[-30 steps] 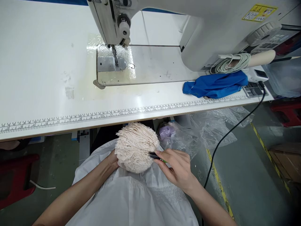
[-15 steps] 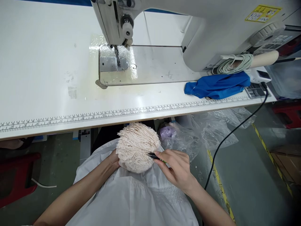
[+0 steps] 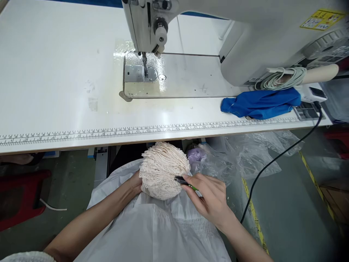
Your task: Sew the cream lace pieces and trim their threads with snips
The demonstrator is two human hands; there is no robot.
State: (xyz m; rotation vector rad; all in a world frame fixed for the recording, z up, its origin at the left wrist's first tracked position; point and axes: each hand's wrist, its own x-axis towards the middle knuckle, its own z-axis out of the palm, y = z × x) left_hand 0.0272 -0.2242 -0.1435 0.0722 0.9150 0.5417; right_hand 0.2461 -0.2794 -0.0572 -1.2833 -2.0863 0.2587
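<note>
A thick cream bundle of lace-like trim (image 3: 163, 169) rests on the white garment over the lap. My left hand (image 3: 136, 182) is at the left side of the bundle, its fingers hidden behind or under it. My right hand (image 3: 205, 193) is closed on small dark snips (image 3: 181, 180) with a bit of green on them. The tips of the snips touch the right side of the bundle. White cloth (image 3: 160, 229) spreads below both hands.
Ahead is a white table (image 3: 54, 91) with a ruler strip along its front edge and a sewing machine (image 3: 144, 29). Blue cloth (image 3: 261, 103) lies at the right. A black cable (image 3: 272, 158) hangs down beside clear plastic bags (image 3: 253, 156). A red stool (image 3: 21, 196) stands lower left.
The view has shifted slightly, so the table and machine appear further right. The snips look a little more open at the bundle, and both hands stay about where they were on it.
</note>
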